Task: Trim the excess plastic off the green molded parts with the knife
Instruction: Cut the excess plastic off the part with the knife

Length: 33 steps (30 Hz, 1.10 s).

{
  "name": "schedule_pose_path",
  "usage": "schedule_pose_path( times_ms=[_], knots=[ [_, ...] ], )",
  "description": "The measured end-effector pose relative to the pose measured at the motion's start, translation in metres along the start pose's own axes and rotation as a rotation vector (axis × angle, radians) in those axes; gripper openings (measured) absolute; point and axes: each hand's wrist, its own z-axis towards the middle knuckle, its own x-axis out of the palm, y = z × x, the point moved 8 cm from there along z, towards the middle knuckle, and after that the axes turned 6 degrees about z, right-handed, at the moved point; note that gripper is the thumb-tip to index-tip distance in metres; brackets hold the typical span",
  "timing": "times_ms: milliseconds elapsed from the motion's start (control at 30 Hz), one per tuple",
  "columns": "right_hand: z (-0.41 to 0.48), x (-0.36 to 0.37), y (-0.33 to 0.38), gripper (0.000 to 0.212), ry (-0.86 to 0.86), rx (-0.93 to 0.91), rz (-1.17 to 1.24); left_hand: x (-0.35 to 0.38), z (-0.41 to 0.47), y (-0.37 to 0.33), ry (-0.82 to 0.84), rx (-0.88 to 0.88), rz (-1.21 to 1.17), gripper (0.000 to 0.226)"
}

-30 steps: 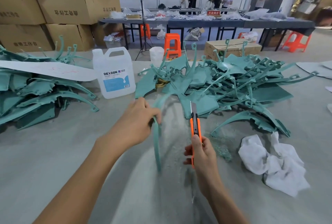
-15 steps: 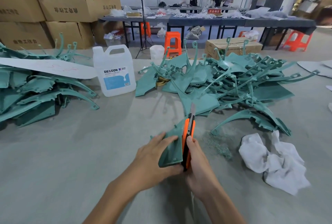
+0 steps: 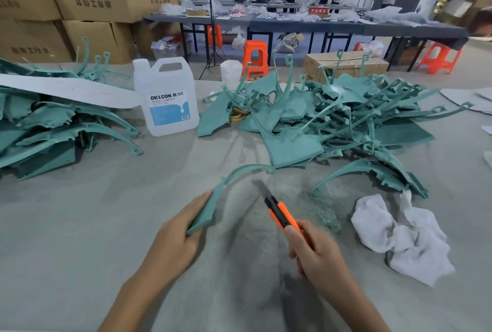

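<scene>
- Left hand (image 3: 175, 241): back turned upward, fingers reaching forward and gripping the wide end of the green molded part (image 3: 210, 206).
- Right hand (image 3: 316, 254): fingers curled round the handle of the knife (image 3: 279, 212), held forward and to the left.
- Left forearm (image 3: 125, 302) and right forearm (image 3: 359, 307): bare, rising from the lower edge and angled toward each other; the hands are apart.

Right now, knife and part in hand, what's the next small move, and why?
Probably bring the knife to the edge of the green part: its blade is out but clear of the part, which the left hand holds at its wide end. The right hand grips the handle.
</scene>
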Motion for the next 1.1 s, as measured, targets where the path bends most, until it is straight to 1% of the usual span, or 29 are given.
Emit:
schedule_pose_path(
  times_ms=[67, 100, 167, 300, 467, 633, 733, 800, 1100],
  knots=[
    [-0.002, 0.006, 0.002, 0.044, 0.045, -0.034, -0.135, -0.010, -0.011, 0.017, -0.037, -0.042, -0.036, 0.073],
    [-0.003, 0.010, 0.003, 0.047, 0.062, -0.042, -0.162, -0.014, -0.015, 0.023, -0.063, -0.054, -0.045, 0.075],
    [-0.001, 0.018, 0.007, 0.045, 0.077, -0.058, -0.169, -0.018, -0.018, 0.031, -0.104, -0.075, -0.056, 0.075],
    [0.007, 0.033, 0.021, 0.045, 0.079, -0.100, -0.197, -0.010, -0.008, 0.028, -0.120, -0.079, -0.062, 0.065],
    [0.012, 0.038, 0.034, 0.043, 0.124, -0.125, -0.369, 0.003, 0.005, 0.024, -0.137, -0.056, -0.032, 0.059],
    [0.015, 0.034, 0.052, 0.046, 0.188, -0.161, -0.589, 0.010, 0.004, 0.035, -0.111, -0.105, 0.006, 0.065],
    [0.016, 0.034, 0.058, 0.043, 0.243, -0.181, -0.667, 0.010, 0.004, 0.037, -0.100, -0.130, -0.015, 0.066],
    [0.016, 0.034, 0.060, 0.040, 0.260, -0.185, -0.689, 0.010, 0.004, 0.037, -0.092, -0.145, -0.014, 0.066],
    [0.023, 0.035, 0.056, 0.040, 0.275, -0.206, -0.709, 0.010, 0.004, 0.033, -0.069, -0.139, 0.024, 0.065]
  ],
)
